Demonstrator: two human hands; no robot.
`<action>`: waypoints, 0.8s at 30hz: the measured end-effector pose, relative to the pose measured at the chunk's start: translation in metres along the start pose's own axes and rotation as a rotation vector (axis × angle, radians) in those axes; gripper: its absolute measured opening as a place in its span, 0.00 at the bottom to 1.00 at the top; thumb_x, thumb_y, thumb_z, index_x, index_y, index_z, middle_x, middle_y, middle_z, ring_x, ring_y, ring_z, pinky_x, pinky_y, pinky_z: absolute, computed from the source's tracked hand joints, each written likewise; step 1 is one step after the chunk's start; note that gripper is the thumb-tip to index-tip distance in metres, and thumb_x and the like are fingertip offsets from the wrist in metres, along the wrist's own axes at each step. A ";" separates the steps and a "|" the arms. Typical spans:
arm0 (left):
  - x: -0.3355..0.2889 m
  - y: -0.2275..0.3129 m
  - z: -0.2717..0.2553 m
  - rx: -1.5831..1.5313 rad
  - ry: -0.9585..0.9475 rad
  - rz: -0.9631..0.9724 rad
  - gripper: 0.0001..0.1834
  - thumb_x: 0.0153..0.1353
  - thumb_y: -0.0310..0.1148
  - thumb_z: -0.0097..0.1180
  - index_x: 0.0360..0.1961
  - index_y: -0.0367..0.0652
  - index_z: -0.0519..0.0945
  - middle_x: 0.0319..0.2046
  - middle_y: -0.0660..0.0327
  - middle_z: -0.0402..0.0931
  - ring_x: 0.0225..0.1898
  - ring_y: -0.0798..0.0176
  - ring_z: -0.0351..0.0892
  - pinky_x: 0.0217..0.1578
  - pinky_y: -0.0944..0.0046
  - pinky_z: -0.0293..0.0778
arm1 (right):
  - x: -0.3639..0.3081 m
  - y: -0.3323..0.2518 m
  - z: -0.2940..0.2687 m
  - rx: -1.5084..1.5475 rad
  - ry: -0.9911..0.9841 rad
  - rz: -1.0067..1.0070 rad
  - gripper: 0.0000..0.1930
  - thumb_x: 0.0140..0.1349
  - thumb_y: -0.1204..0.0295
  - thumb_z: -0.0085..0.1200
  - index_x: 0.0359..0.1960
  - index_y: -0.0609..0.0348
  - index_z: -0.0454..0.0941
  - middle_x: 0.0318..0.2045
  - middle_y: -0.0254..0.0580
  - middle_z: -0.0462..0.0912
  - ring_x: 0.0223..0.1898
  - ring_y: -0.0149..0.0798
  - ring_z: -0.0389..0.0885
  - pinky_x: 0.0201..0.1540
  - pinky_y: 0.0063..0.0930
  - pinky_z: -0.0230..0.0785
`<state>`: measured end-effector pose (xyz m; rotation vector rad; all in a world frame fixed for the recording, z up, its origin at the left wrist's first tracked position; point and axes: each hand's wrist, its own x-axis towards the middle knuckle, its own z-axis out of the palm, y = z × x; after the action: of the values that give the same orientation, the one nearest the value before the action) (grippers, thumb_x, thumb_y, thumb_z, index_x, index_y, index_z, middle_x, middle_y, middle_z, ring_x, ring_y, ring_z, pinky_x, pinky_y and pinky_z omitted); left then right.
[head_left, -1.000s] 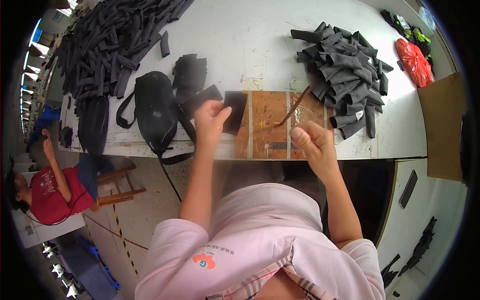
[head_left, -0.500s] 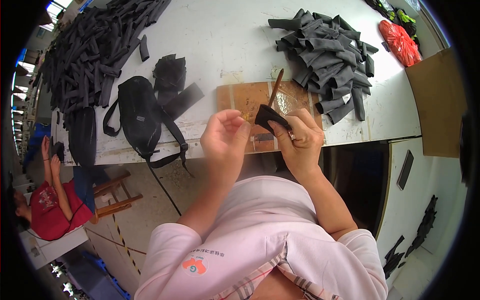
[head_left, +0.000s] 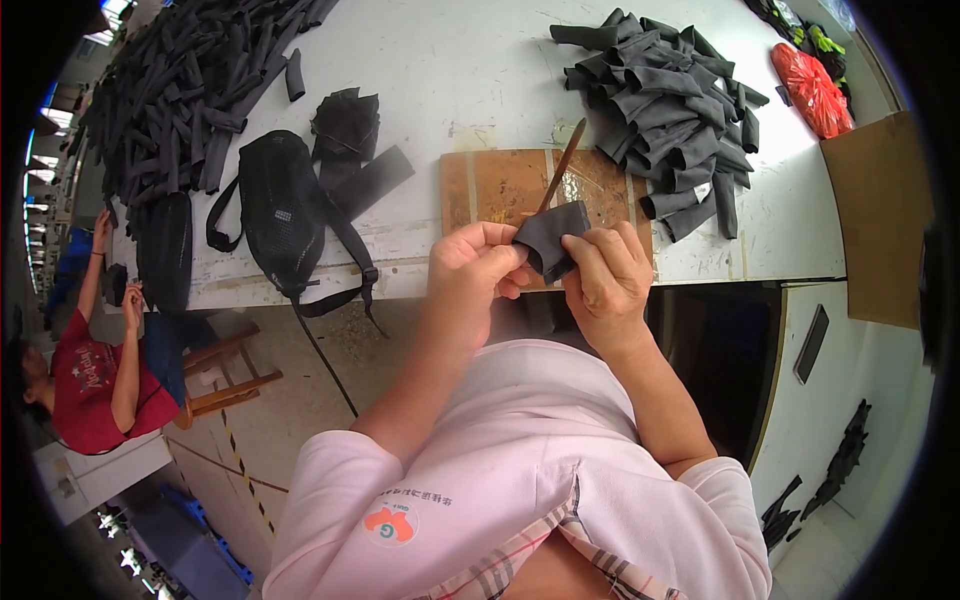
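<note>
A small dark grey fabric piece (head_left: 553, 238) is stretched between my two hands above the table's near edge. My left hand (head_left: 470, 268) pinches its left edge between thumb and fingers. On its right side, my right hand (head_left: 612, 280) grips it with closed fingers. Just beyond the piece a thin brown stick (head_left: 566, 165) slants up over a brown board (head_left: 470, 190); the fabric hides its lower end, so I cannot tell what it rests on.
Dark fabric tubes form a heap (head_left: 680, 110) at right and a larger pile (head_left: 170, 90) at far left. A black waist bag (head_left: 283, 215) lies left of the board. A red plastic bag (head_left: 810, 90) and a cardboard box (head_left: 875, 220) stand right. A person (head_left: 95, 370) in red sits left.
My left hand has moved right and taken hold of the fabric piece. The piece has turned and now shows a broader, flatter face. The person at left has raised an arm.
</note>
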<state>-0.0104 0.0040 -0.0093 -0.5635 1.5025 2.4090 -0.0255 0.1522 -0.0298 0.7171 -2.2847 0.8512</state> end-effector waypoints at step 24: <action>0.018 -0.019 -0.020 -0.191 -0.011 0.068 0.10 0.44 0.15 0.51 0.29 0.36 0.71 0.20 0.64 0.71 0.12 0.81 0.58 0.10 0.80 0.51 | -0.009 -0.002 0.035 0.851 -0.150 0.964 0.03 0.47 0.81 0.52 0.24 0.68 0.75 0.20 0.35 0.75 0.18 0.27 0.71 0.23 0.19 0.66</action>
<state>-0.0148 -0.0055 -0.0403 -0.5447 1.3162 2.6219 -0.0297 0.1283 -0.0569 -0.1019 -2.3101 2.3416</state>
